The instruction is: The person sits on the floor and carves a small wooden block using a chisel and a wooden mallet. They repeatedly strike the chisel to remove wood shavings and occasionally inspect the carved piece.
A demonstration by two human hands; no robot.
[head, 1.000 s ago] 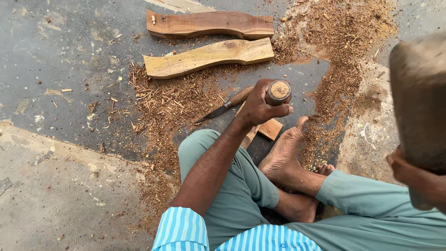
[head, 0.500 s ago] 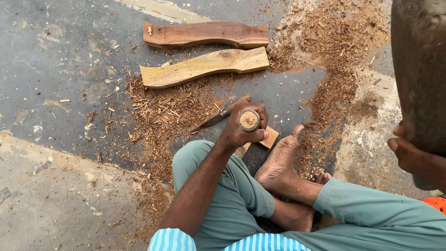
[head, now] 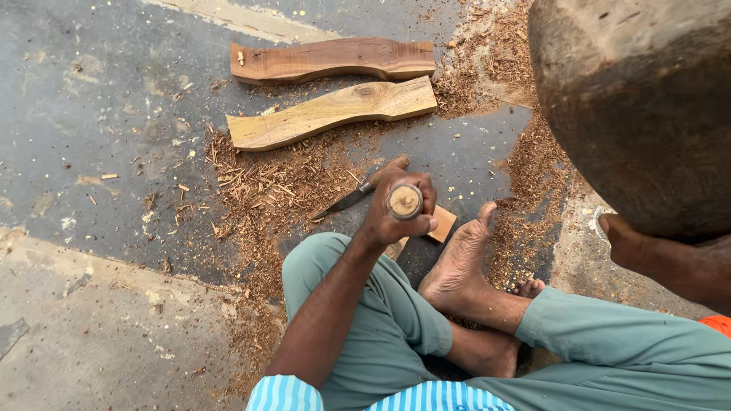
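My left hand is shut on a chisel whose round wooden handle end faces the camera, held upright over a small light wood block beside my bare foot. My right hand grips a large dark wooden mallet, raised close to the camera at the upper right. A second tool with a dark blade lies on the floor just left of my left hand.
Two wavy-edged wooden planks lie on the dark floor ahead, a darker one behind a paler one. Wood shavings and sawdust spread around my legs. A paler concrete strip runs at the lower left.
The chisel has tilted upright so its handle end faces the camera. The mallet has risen closer to the camera and fills more of the upper right.
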